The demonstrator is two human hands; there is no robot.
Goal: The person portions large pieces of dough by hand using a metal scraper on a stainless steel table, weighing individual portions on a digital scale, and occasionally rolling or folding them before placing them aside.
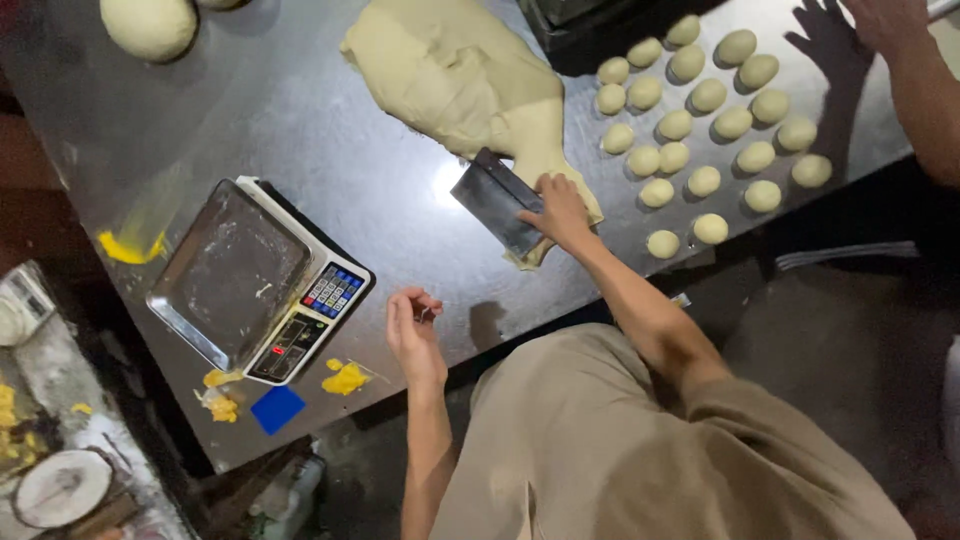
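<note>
Grip: my right hand (558, 212) is clamped on a dark metal bench scraper (495, 200), its blade set against the tail of the dough.
Left hand: my left hand (413, 332) hovers over the table edge, fingers loosely curled, holding nothing I can see.
Dough: a large pale dough slab (455, 75) sprawls across the steel table (330, 140), narrowing toward the scraper.
Portions: rows of small dough balls (705, 125) sit just right of the slab.
Scale: a digital scale (262, 280) with a metal tray stands left of my left hand.
Scraps: yellow bits (346, 379) and a blue square card (276, 409) lie near the scale.
Co-worker: another person's hand (890, 25) reaches in at top right.
</note>
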